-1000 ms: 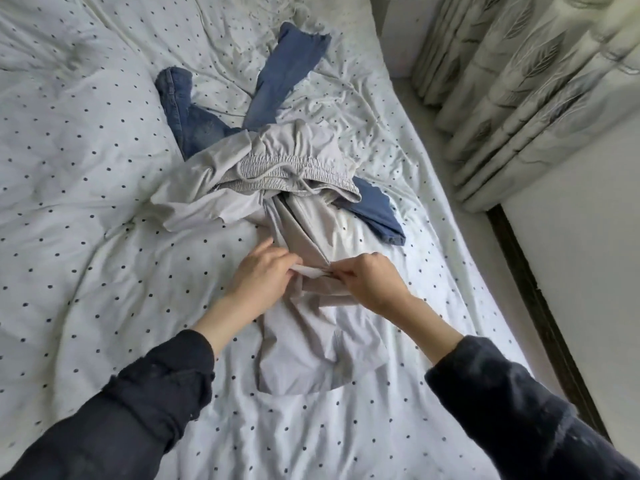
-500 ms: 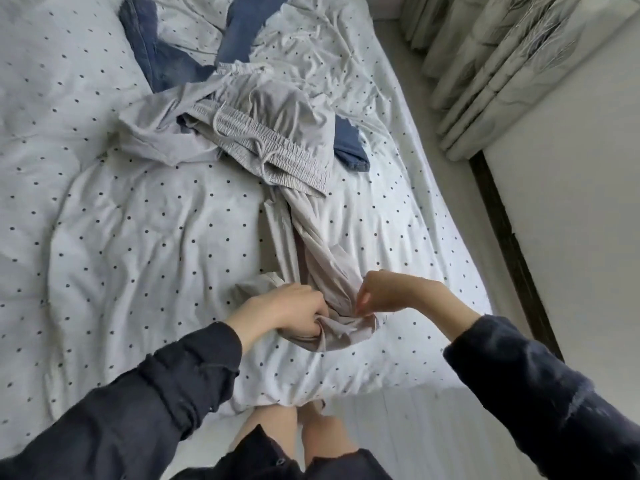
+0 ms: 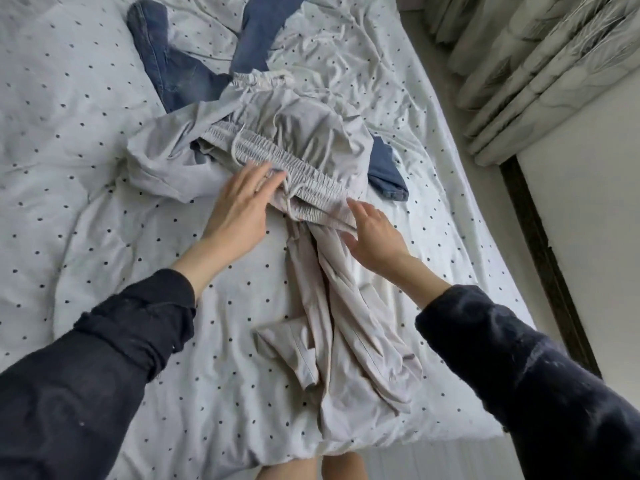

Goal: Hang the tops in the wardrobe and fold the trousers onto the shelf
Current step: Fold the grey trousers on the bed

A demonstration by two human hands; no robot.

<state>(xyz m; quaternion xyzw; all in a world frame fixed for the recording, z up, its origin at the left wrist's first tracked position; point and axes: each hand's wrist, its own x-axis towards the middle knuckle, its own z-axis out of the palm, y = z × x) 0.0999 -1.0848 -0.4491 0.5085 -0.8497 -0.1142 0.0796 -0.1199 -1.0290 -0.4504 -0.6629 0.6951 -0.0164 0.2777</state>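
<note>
Now both hands had let go of the leg hems: left hand (image 3: 242,206) and right hand (image 3: 374,233), fingers released, reached for the waistband of the grey trousers (image 3: 339,306) stretched on the bed (image 3: 104,220), ready for folding.

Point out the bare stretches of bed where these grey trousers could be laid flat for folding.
Free: the dotted sheet left of the grey trousers and left hand, and the strip between the trouser legs and the bed's right edge. Crowded: the middle toward the far end, where the waistband lies bunched over the jeans.
</note>
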